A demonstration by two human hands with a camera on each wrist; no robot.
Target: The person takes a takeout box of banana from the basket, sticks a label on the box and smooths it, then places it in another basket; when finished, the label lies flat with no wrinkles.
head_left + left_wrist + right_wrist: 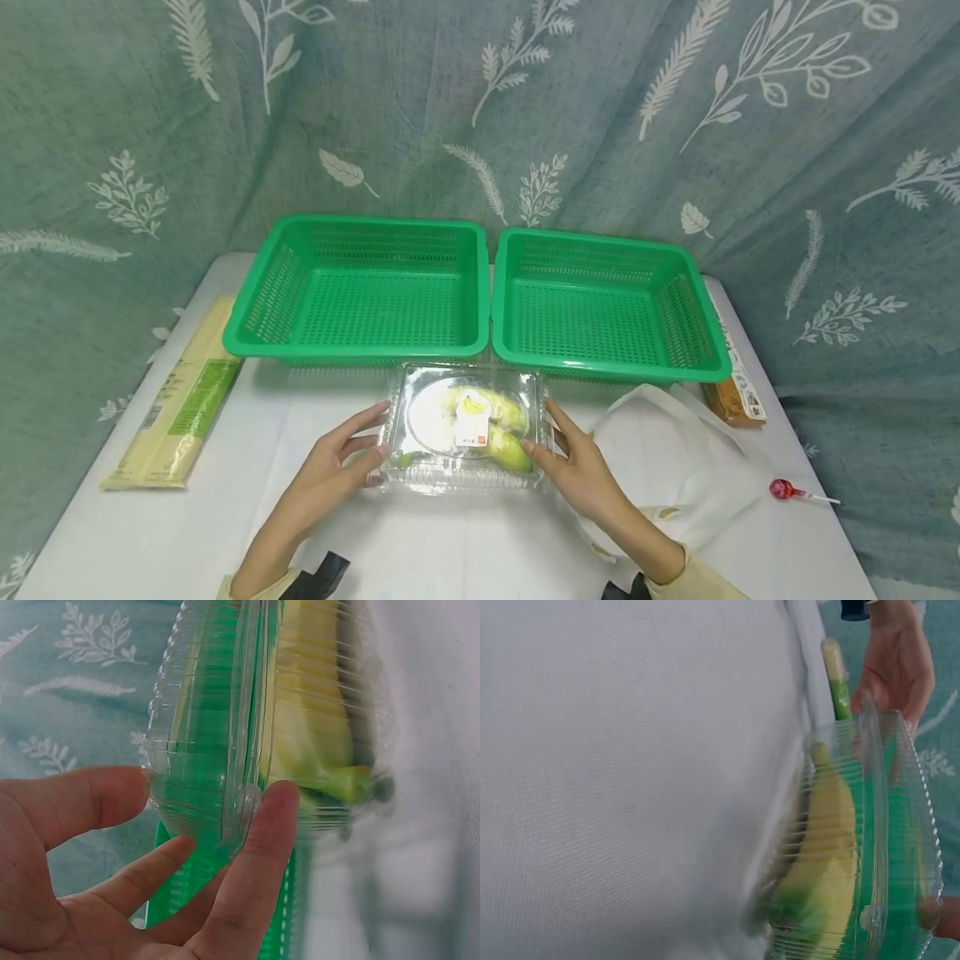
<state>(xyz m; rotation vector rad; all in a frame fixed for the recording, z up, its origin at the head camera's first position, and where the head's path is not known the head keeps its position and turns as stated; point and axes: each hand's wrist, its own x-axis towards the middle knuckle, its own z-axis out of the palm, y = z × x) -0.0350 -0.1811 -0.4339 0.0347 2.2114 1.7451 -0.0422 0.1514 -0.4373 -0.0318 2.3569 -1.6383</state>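
Between both hands is a clear plastic clamshell box (435, 477) with ridged sides, closed, and yellow-green bananas (512, 450) lie inside it. A label with a banana picture (472, 421) is on its lid. My left hand (330, 471) holds the box's left end; in the left wrist view its thumb and fingertips touch the lid edge and seam. My right hand (588, 479) grips the opposite end, and only a fingertip (946, 918) of it appears in the right wrist view. Whether the box bottom touches the table cannot be told.
Two green baskets (360, 351) (607, 367) stand side by side behind the box. Left lies a long pack of pale noodles (176, 400). A crumpled white plastic bag (697, 467), a brown box (738, 392) and a red lollipop (782, 489) lie at right.
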